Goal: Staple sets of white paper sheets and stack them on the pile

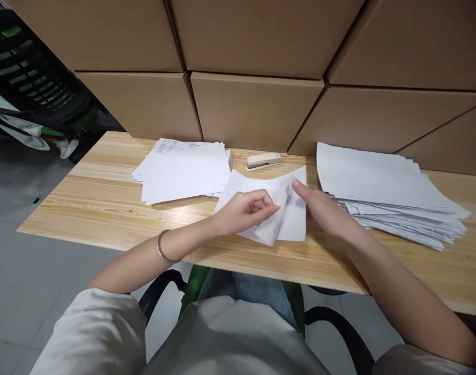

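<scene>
Both hands are clamped on a folded paper sheet (290, 216) lying on the tabletop (105, 198): the left hand (245, 208) pinches its fold, while the right hand (319, 208) holds its upper edge. A stapler (262, 161) sits just beyond them.

Faint printed lines on the top sheet of the left paper stack (183, 169), too small to read
</scene>
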